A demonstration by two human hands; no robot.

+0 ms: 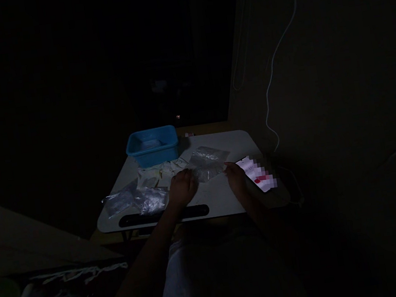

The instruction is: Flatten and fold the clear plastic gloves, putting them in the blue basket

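Note:
A clear plastic bag [209, 160] is stretched between my two hands over the white table [227, 202]. My left hand [183, 188] is closed on the bag's left edge. At its right edge, my right hand [236, 176] pinches the plastic; the dim light blurs the fingertips. More crumpled clear plastic bags [151, 199] lie to the left of my left hand. Just right of my right hand rests a phone [256, 174] with its screen lit and partly pixelated.
A blue plastic basin [158, 155] stands at the table's back left, with something pale inside. In front of it lies a crumpled whitish cloth or paper [167, 167]. A dark slot [163, 216] runs along the near edge. A white cable [271, 67] hangs down the right wall.

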